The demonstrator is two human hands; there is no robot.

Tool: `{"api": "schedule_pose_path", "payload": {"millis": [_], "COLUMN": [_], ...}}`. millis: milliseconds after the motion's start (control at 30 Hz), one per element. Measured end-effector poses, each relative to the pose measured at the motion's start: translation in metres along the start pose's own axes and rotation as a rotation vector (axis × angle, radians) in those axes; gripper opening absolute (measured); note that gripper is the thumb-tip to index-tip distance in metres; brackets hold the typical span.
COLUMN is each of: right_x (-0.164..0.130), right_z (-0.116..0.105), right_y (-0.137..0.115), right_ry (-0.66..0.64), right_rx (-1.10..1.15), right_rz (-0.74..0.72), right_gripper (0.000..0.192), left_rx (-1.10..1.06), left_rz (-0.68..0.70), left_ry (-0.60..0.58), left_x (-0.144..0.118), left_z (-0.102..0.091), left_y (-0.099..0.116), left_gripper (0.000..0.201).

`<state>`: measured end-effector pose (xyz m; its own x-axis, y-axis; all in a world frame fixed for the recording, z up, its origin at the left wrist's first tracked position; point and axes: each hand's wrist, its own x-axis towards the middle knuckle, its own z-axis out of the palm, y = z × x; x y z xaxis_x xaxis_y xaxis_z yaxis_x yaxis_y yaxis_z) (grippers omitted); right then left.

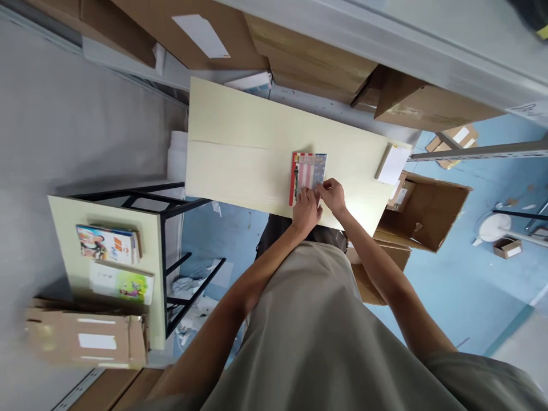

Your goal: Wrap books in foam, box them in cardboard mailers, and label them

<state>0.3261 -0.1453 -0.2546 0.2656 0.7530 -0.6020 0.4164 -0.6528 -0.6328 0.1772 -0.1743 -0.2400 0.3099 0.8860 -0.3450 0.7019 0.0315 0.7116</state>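
Note:
A book (310,168) lies face up on the pale yellow tabletop (240,165), its cover showing a faded striped flag and a red edge with a small statue figure. My left hand (306,211) is bent over the book's near edge, fingertips pressed on the cover. At the near right corner, my right hand (333,195) pinches the book with thumb and finger. Whether a page or the cover is between those fingertips is too small to tell. The two hands almost touch.
A white box or pad (393,164) sits at the table's right end. Open cardboard boxes (428,211) stand beyond it. To the left, a smaller table (154,245) bears a stack of books (109,244) and a green booklet (124,283). Cartons (317,57) line the far shelf.

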Motion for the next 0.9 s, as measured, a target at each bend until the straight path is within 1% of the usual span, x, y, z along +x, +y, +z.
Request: {"api": "schedule_pose_path", "payload": {"millis": [67, 133, 200, 233, 267, 333, 367, 400, 467, 500, 567, 633, 700, 767, 833, 900], "right_x": [-0.004, -0.001, 0.012, 0.024, 0.039, 0.074, 0.092, 0.11, 0.141, 0.152, 0.164, 0.165, 0.161, 0.155, 0.151, 0.148], "right_z": [-0.016, -0.037, -0.055, -0.061, -0.065, -0.063, -0.058, -0.052, -0.036, -0.027, -0.009, 0.01, 0.03, 0.049, 0.066, 0.083], "right_y": [-0.005, -0.013, -0.026, -0.034, -0.044, -0.064, -0.073, -0.083, -0.099, -0.106, -0.121, -0.136, -0.152, -0.166, -0.175, -0.178], "right_ry": [-0.033, -0.039, -0.059, -0.101, -0.166, -0.305, -0.35, -0.351, -0.354, -0.385, -0.492, -0.577, -0.611, -0.631, -0.64, -0.621], "right_rx": [-0.116, -0.248, -0.345, -0.365, -0.367, -0.329, -0.301, -0.265, -0.23, -0.243, -0.304, -0.349, -0.376, -0.421, -0.482, -0.551], "right_rz": [-0.123, -0.34, -0.58, -0.672, -0.736, -0.785, -0.767, -0.724, -0.666, -0.665, -0.701, -0.72, -0.701, -0.68, -0.678, -0.677], "right_gripper": [0.023, 0.036, 0.048, 0.047, 0.042, 0.024, 0.014, 0.007, 0.013, 0.016, 0.02, 0.025, 0.032, 0.039, 0.042, 0.042], "left_rx": [-0.004, -0.028, -0.055, -0.075, -0.103, -0.182, -0.225, -0.266, -0.343, -0.384, -0.482, -0.608, -0.762, -0.917, -1.058, -1.158], "left_rz": [-0.02, -0.046, -0.053, -0.054, -0.054, -0.067, -0.082, -0.102, -0.154, -0.187, -0.273, -0.401, -0.536, -0.63, -0.684, -0.742], "left_ry": [-0.018, -0.021, -0.002, 0.015, 0.032, 0.072, 0.1, 0.133, 0.21, 0.249, 0.323, 0.397, 0.453, 0.474, 0.489, 0.514], "left_x": [-0.002, -0.003, -0.006, -0.008, -0.01, -0.016, -0.019, -0.022, -0.029, -0.033, -0.04, -0.046, -0.048, -0.047, -0.044, -0.038], "left_z": [-0.002, -0.008, -0.016, -0.02, -0.024, -0.032, -0.037, -0.042, -0.053, -0.058, -0.065, -0.068, -0.068, -0.066, -0.065, -0.065], "left_y": [-0.001, -0.006, -0.011, -0.012, -0.014, -0.018, -0.021, -0.025, -0.036, -0.042, -0.057, -0.073, -0.088, -0.1, -0.11, -0.118], "left_gripper": [0.039, 0.037, 0.036, 0.036, 0.036, 0.034, 0.032, 0.03, 0.023, 0.02, 0.021, 0.028, 0.033, 0.034, 0.029, 0.021]}}
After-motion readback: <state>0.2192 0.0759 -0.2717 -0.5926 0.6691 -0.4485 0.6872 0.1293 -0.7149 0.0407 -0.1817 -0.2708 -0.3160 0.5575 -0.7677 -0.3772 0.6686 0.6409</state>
